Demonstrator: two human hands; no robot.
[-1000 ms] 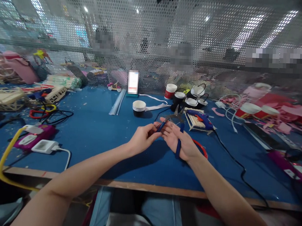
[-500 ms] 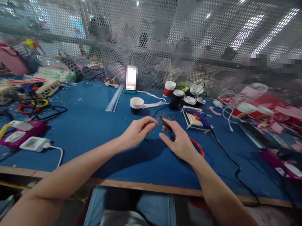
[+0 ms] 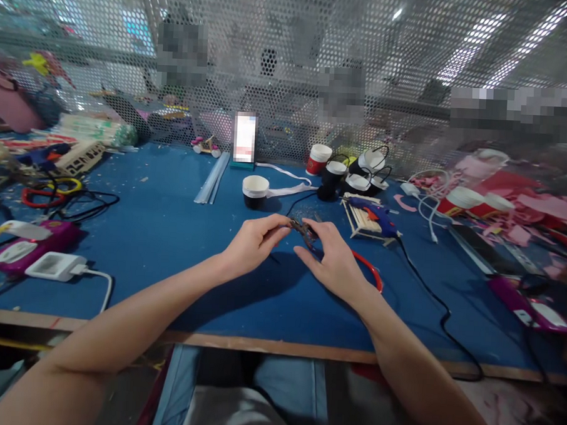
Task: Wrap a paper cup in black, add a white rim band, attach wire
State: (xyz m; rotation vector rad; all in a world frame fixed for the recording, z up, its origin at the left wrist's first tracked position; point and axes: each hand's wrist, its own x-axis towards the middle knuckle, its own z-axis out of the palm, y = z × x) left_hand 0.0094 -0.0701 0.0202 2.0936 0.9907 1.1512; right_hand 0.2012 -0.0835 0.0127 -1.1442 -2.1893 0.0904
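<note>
Over the blue table (image 3: 170, 232) my two hands meet at the middle. My right hand (image 3: 334, 260) is closed on a pair of small pliers (image 3: 303, 230), whose dark jaws point left toward my left fingertips. My left hand (image 3: 255, 241) is pinched, thumb against forefinger, right at the jaws; what it pinches is too small to make out. A red loop handle (image 3: 372, 271) lies on the table just behind my right hand.
A black paper cup (image 3: 255, 192) stands behind my hands, and a blue glue gun (image 3: 375, 213) rests on a stick frame at the right with its black cord trailing forward. More cups (image 3: 358, 173) and a phone (image 3: 244, 138) stand by the mesh wall. A purple power strip (image 3: 21, 252) and white charger (image 3: 55, 265) lie at the left.
The pliers were open with blue handles showing; my right hand has closed round them and lowered. Both hands have drawn together, fingertips now meeting at the jaws.
</note>
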